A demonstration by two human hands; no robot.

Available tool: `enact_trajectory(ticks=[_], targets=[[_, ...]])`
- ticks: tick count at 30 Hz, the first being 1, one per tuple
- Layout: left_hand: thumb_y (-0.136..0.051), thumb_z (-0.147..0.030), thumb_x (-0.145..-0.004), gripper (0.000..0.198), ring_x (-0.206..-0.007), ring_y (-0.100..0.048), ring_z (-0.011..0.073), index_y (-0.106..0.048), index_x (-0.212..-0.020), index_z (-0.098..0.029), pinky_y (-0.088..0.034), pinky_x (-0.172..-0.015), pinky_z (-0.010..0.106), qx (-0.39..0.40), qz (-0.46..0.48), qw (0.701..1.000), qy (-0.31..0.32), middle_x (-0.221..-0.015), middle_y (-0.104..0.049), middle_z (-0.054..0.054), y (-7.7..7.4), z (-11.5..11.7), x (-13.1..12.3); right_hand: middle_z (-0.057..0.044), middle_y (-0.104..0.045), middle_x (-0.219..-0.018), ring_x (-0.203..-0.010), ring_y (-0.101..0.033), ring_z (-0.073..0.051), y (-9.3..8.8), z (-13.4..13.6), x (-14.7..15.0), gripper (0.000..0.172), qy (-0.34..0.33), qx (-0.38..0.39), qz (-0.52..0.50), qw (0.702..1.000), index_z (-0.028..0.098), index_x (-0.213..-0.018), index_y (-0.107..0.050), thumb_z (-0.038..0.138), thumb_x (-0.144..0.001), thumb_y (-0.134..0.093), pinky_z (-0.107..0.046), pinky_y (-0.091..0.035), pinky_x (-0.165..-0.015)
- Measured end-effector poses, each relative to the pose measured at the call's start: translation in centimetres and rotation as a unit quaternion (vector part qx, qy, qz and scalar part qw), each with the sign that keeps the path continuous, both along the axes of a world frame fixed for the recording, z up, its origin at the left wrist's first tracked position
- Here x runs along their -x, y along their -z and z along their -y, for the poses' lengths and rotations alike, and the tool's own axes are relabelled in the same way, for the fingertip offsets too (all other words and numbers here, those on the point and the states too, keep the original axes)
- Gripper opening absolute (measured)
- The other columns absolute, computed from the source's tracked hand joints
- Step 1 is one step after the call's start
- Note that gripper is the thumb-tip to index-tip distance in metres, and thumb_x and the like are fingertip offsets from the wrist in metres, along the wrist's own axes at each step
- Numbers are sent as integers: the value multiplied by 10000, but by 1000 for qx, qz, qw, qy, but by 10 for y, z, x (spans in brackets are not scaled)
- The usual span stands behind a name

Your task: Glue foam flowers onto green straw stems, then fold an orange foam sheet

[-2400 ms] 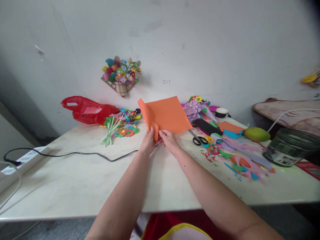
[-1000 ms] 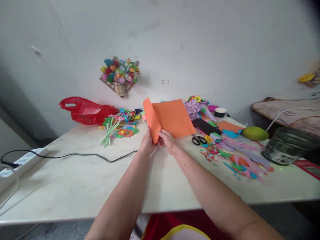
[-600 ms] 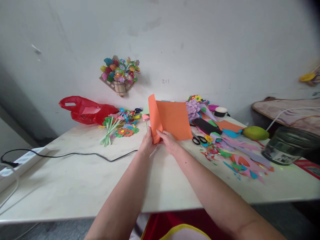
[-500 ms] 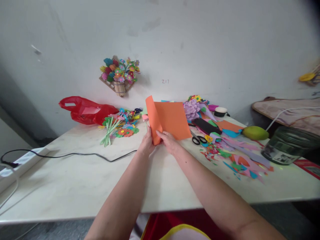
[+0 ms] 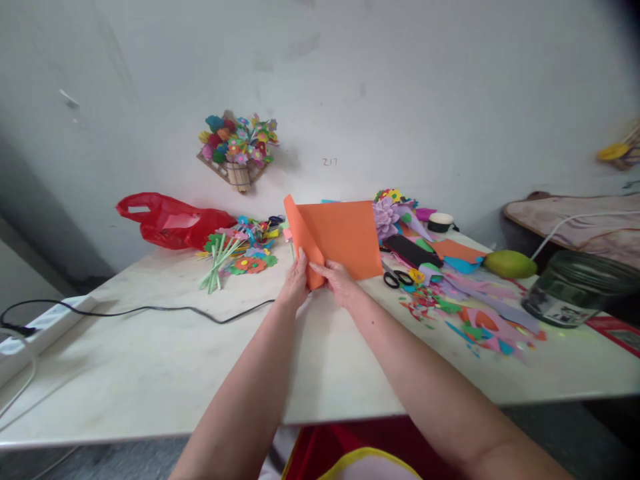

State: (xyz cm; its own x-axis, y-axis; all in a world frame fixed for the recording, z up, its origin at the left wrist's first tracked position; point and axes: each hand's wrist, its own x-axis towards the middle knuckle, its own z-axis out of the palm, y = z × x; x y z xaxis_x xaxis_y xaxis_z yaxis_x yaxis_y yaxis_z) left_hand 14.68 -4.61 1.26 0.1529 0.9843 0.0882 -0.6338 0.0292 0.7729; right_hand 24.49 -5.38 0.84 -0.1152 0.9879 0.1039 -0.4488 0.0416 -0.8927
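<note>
An orange craft sheet (image 5: 345,237) is held above the middle of the table, its left side curled over into a fold. My left hand (image 5: 296,280) grips the folded part from the left and below. With thumb and fingers, my right hand (image 5: 334,280) pinches the lower edge near the fold. Both hands are close together, and the fingers behind the sheet are hidden. To the right of my right hand lie black-handled scissors (image 5: 397,277), apart from it.
On the left are a red plastic bag (image 5: 175,223), pale green stems (image 5: 219,263), foam flowers (image 5: 253,261), a black cable (image 5: 200,313) and a power strip (image 5: 45,327). To the right lie a dark phone-like object (image 5: 414,251), coloured scraps (image 5: 485,327), a green fruit (image 5: 510,264) and a glass jar (image 5: 575,290).
The sheet's folded left side has tipped slightly further left, and more of the flat part shows. Both hands keep their hold at nearly the same spot.
</note>
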Motion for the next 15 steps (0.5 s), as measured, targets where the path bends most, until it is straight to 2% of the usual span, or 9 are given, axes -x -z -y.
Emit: enact_trajectory(ticks=[3,7,11,15], targets=[[-535,-500,-798,437,-1012,-609,217,-611,-1071,-167,-513,-808,302,-36,-11,999,4,-1118,-641,122,2,-2,0,12,-629,-608,-570,-552,-121,-2,1,-1,336,26,28,-3,999,163,-632,-585,374,-471,-792,-254,-467,-527],[-503,-511,-814,445,-981,-621,222,-613,-1054,-154,-526,-787,307,-21,-3,1000,2,-1047,-665,125,1,0,-1,17,-624,-610,-555,-551,-120,-4,4,-1,331,14,33,-4,999,163,-646,-587,379,-483,-778,-252,-468,-492],[-513,-517,-806,431,-939,-636,227,-624,-986,-140,-539,-758,314,21,10,1000,2,-971,-681,120,-3,3,-2,-4,-660,-681,-599,-584,-139,-3,3,-1,260,7,36,4,999,171,-723,-624,317,-542,-741,-263,-479,-514],[-495,-535,-809,433,-930,-639,219,-621,-949,-145,-536,-770,318,37,36,999,-14,-978,-680,112,-6,5,-3,-5,-678,-722,-707,-617,-148,0,0,0,132,14,21,-2,1000,187,-738,-628,244,-621,-654,-274,-493,-658]])
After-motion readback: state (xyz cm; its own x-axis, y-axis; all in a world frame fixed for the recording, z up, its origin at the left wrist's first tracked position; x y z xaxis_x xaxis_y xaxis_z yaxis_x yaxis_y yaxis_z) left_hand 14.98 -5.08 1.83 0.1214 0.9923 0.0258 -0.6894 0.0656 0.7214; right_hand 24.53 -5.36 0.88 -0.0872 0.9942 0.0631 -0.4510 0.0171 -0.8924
